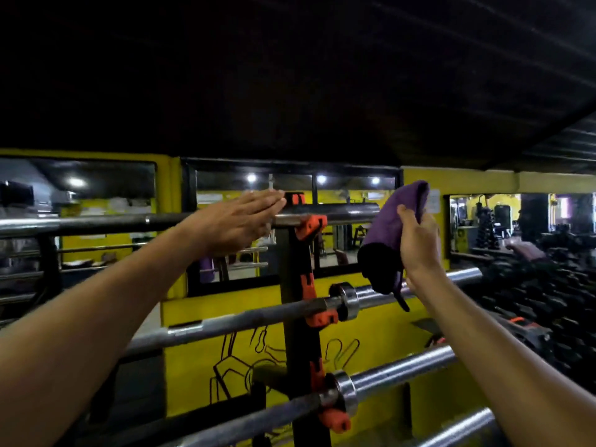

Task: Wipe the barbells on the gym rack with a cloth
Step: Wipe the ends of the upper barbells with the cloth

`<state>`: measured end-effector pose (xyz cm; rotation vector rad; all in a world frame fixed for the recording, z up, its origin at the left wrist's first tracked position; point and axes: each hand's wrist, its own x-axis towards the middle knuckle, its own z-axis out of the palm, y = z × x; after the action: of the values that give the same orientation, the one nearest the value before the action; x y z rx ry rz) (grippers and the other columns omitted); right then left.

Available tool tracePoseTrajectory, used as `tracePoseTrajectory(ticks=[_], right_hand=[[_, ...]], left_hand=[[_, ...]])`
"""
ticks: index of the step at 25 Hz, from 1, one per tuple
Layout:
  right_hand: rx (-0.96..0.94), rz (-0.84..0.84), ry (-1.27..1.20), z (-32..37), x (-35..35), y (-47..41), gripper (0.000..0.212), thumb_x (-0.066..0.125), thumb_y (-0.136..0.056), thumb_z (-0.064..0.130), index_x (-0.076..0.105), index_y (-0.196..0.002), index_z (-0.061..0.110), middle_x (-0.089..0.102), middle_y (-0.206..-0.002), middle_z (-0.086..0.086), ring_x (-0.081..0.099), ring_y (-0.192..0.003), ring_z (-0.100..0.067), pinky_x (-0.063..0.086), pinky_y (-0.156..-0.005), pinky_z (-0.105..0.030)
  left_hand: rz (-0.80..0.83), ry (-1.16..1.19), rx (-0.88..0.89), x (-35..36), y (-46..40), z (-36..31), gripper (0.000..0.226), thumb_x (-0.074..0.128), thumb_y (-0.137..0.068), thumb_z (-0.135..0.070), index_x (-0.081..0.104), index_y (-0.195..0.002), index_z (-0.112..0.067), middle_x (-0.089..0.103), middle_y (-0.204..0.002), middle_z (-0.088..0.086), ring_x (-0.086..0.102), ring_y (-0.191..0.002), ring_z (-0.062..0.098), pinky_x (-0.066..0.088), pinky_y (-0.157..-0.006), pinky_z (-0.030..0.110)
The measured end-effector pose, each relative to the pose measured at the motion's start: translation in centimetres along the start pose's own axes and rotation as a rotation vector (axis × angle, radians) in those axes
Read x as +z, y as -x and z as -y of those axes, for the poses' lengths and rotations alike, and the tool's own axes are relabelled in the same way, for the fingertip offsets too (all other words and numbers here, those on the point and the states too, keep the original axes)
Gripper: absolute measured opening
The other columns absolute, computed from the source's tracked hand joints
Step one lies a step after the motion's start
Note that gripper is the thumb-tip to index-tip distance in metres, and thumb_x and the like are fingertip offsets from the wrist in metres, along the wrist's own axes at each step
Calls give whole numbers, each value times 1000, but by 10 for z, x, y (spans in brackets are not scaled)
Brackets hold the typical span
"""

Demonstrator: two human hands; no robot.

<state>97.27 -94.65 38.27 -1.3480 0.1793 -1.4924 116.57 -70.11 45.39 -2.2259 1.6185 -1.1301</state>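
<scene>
1. I see a yellow wall (354, 317) ahead, with a black line drawing (238, 359) low on it.
2. Black-framed mirror panels (351, 195) run across the wall, reflecting round ceiling lights (251, 178) and gym equipment.
3. Ceiling (290, 75) is dark, nearly black.
4. My right side: dim rows of dark dumbbells (554, 285); details unreadable.
5. Overall light is low.

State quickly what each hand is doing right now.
Left hand: open, fingers straight, at the top barbell.
Right hand: gripping the purple cloth.
</scene>
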Motion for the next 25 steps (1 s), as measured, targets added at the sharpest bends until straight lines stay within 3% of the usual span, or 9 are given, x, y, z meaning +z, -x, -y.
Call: tracePoseTrajectory(ticks=[2,4,7,11,14,16,21,23,25], right_hand=[[-151,45,219,-5,27,-29,25,50,-104,30,59,-117,11,60,-87,3,57,-67,6,38,-48,-4],[-274,162,476,-17,47,-41,32,50,-102,39,55,-121,13,58,-105,-5,57,-88,4,42,-72,-5],[-559,252,920,-57,65,-55,57,44,-91,59,49,-131,20,52,-128,-3,43,-122,-23,33,-109,-43],[-441,293,1012,-42,68,-92,74,34,-74,76,57,-118,22,51,-123,-4,47,-111,-25,40,-98,-45],[-73,643,1024,-1,95,-120,55,41,-86,73,64,-100,25,61,-106,-2,59,-96,-26,45,-85,-37],[-39,796,980,7,111,-128,38,48,-92,65,65,-92,31,64,-97,3,60,-88,-17,42,-76,-33],[-918,455,819,-66,53,-103,27,43,-91,56,49,-101,32,50,-81,14,46,-71,-8,36,-73,-29],[-784,445,864,-62,40,-125,35,41,-92,57,52,-108,29,54,-90,4,52,-80,-18,39,-75,-33],[-322,645,936,-33,53,-145,34,46,-99,50,59,-108,21,61,-102,-7,57,-89,-24,41,-79,-35]], left_hand=[[-19,93,2,5,-3,12,60,22,-107,-50,-11,-156,-37,-23,-156,-25,-31,-134,-16,-8,-115,21],[-30,93,7,10,-4,15,60,20,-106,-52,-16,-153,-41,-30,-150,-30,-39,-123,-25,-8,-113,19],[5,71,27,12,-7,17,62,20,-106,-53,-20,-152,-40,-33,-148,-31,-40,-123,-24,-4,-121,33],[79,82,67,6,-4,30,68,23,-105,-55,-22,-153,-38,-30,-155,-24,-29,-139,-9,-2,-123,29],[132,139,-26,0,2,34,71,27,-102,-58,-24,-150,-48,-31,-149,-33,-8,-137,-7,14,-115,27],[146,172,-63,-2,5,33,69,25,-99,-60,-23,-149,-51,-28,-149,-34,1,-135,-5,20,-112,27],[130,133,-70,-7,6,23,69,20,-98,-58,-19,-153,-45,-24,-153,-30,9,-129,-7,24,-106,23],[143,121,-93,-12,5,17,67,20,-100,-55,-18,-153,-43,-24,-152,-30,12,-122,-8,26,-97,17],[148,134,-97,-13,5,15,65,21,-101,-54,-18,-152,-46,-23,-151,-32,13,-120,-8,23,-92,14]])
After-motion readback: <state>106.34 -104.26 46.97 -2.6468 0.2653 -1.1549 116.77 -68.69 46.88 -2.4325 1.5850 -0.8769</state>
